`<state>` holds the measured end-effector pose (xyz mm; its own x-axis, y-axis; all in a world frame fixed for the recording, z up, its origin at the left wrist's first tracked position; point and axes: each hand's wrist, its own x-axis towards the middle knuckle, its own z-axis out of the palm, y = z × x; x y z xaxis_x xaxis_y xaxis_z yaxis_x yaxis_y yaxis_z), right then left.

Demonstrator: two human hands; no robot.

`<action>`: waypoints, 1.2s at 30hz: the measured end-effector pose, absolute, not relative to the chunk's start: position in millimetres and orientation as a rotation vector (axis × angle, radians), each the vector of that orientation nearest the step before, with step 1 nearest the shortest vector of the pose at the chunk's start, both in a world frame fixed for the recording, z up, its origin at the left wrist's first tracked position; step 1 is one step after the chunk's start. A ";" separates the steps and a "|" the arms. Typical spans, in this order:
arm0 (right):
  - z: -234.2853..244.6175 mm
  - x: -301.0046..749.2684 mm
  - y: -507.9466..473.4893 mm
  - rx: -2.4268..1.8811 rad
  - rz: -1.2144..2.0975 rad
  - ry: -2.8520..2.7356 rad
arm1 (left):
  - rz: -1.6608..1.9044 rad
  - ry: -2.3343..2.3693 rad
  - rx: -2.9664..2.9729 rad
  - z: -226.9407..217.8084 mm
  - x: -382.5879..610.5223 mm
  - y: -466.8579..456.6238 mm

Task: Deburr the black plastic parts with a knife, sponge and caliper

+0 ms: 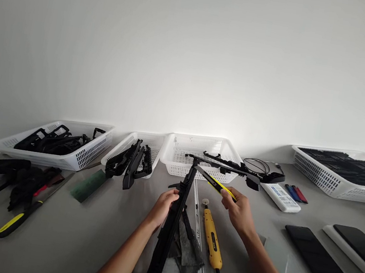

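My left hand is closed around a long black plastic trim piece, which slants up from the bottom edge toward the middle basket. In my right hand is a yellow and black utility knife. Its blade points left, close to the upper end of the trim piece; whether it touches cannot be told. Below the knife lies a yellow rotary tool with a small disc at its tip. A grey cloth rests under the trim piece, beside a thin metal ruler-like strip.
White baskets with black parts stand along the wall: a left basket, a narrow basket, a middle basket and a right basket. A yellow-handled saw lies left. A white power strip and black slabs lie right.
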<state>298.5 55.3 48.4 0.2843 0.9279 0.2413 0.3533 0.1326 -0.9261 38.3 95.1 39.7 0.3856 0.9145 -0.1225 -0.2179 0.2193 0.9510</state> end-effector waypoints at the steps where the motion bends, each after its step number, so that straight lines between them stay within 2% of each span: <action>1: 49.6 297.6 54.4 -1.427 0.666 -1.285 | 0.934 0.836 1.064 38.5 39.1 96.0; 7: 60.1 292.0 49.6 -1.391 0.811 -1.459 | 1.036 0.901 1.076 38.6 42.7 99.5; 20: 59.3 294.1 49.8 -1.354 0.775 -1.453 | 1.166 0.926 1.174 40.2 39.8 101.9; 28: 59.1 290.6 53.0 -1.399 0.678 -1.518 | 0.902 0.884 1.187 51.0 37.7 90.2; 36: 57.0 300.5 54.7 -1.460 0.599 -1.439 | 0.971 0.892 1.195 46.9 42.6 93.2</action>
<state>300.5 54.7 57.0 0.1825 0.9440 0.2750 0.4703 0.1618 -0.8675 42.6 93.2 46.9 0.3377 0.9400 -0.0480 -0.1277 0.0963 0.9871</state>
